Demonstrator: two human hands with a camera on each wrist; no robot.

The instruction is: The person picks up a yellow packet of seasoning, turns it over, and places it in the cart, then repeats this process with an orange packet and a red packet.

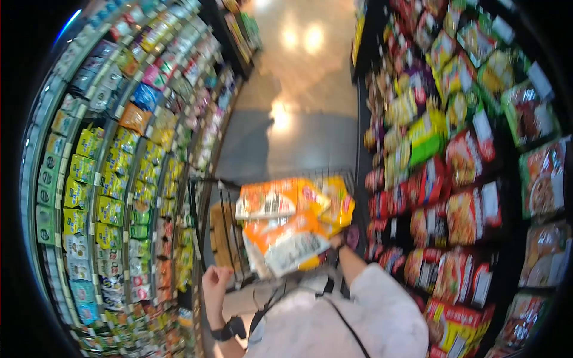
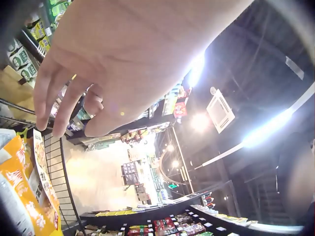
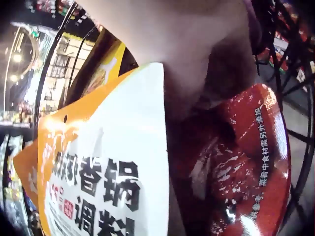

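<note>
In the head view, a wire shopping cart [image 1: 192, 209] holds several orange, yellow and white food packets. One orange-and-white pouch [image 1: 292, 247] with large Chinese characters lies on top, in front of a boxier orange-and-white packet [image 1: 268, 200]. My right hand [image 3: 197, 56] reaches down into the cart between this pouch and a red glossy pouch [image 3: 253, 157]. Its fingers are in dark shadow among the packets, so I cannot tell whether they grip one. At the cart's left side my left hand [image 1: 216, 279] hovers with loosely bent fingers [image 2: 64, 105], holding nothing.
Shelves of small yellow and green packets [image 1: 110, 209] line the left side. Red and yellow bagged foods [image 1: 468, 218] fill the shelves on the right. Ahead, the aisle floor [image 1: 304, 89] runs between them. A brown cardboard piece [image 1: 224, 238] is at the cart's left.
</note>
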